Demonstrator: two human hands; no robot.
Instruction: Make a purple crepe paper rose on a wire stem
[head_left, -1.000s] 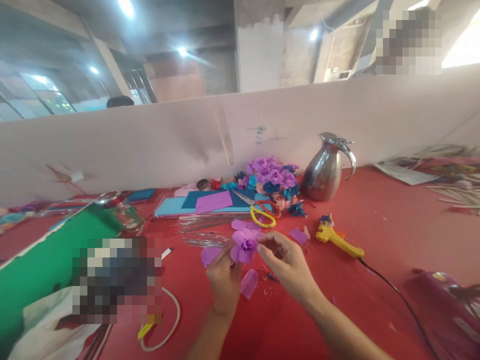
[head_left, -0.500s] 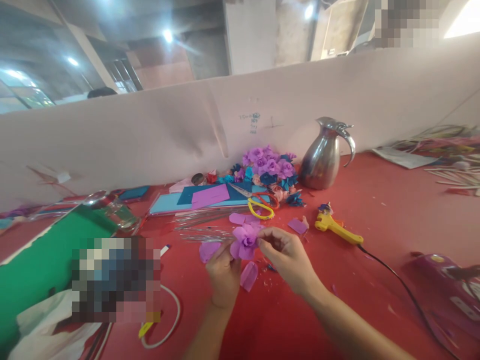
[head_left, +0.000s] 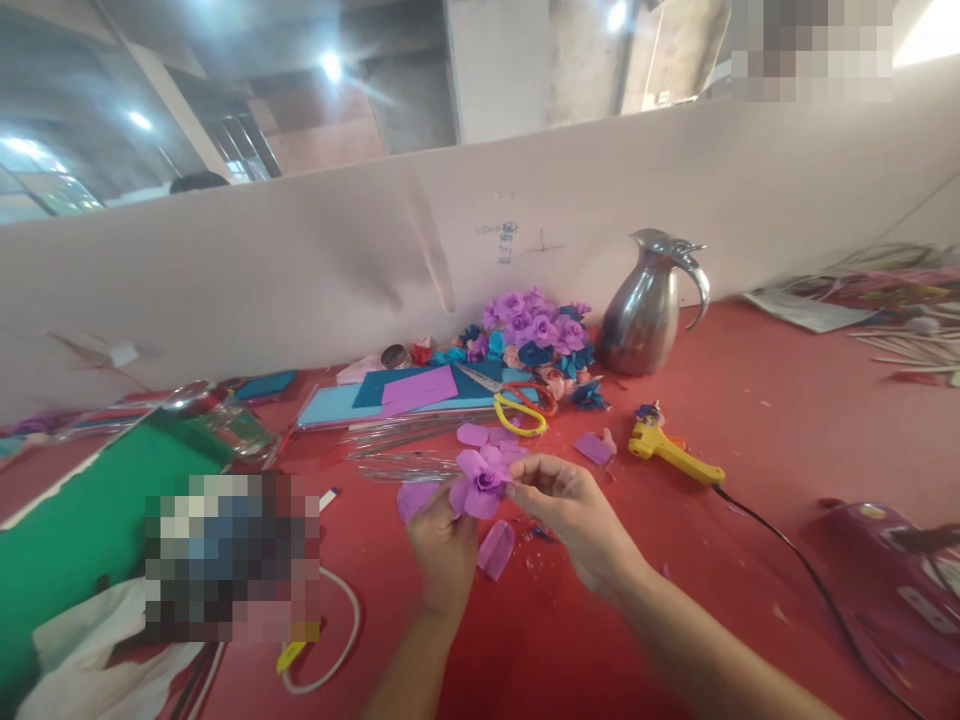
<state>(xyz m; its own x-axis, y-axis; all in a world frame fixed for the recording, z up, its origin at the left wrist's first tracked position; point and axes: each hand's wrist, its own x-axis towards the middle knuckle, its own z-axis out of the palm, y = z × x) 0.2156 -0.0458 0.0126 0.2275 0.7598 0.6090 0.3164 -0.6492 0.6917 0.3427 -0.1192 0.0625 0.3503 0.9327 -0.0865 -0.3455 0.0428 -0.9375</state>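
A purple paper flower (head_left: 486, 482) with a tight rolled centre and spread petals is held above the red table. My left hand (head_left: 442, 540) is closed round its underside, where the fingers hide the base. From the right, my right hand (head_left: 559, 505) pinches the edge of an outer petal between thumb and fingertips. Just below the hands lies a loose purple petal (head_left: 496, 550); another purple paper piece (head_left: 417, 498) rests beside my left hand. Thin wires (head_left: 405, 467) and yellow-and-red-handled scissors (head_left: 521, 412) lie behind the flower.
A heap of finished paper flowers (head_left: 536, 325) sits against the partition, near a steel jug (head_left: 645, 310). Right of my hands lies a yellow glue gun (head_left: 675, 455) with a black cord. Sheets of coloured paper (head_left: 337, 405) lie behind; a green box (head_left: 112, 490) stands left.
The flower has shifted slightly left and turned so its centre faces me more. Both hands keep their hold, my right hand moving slightly left with the petal.
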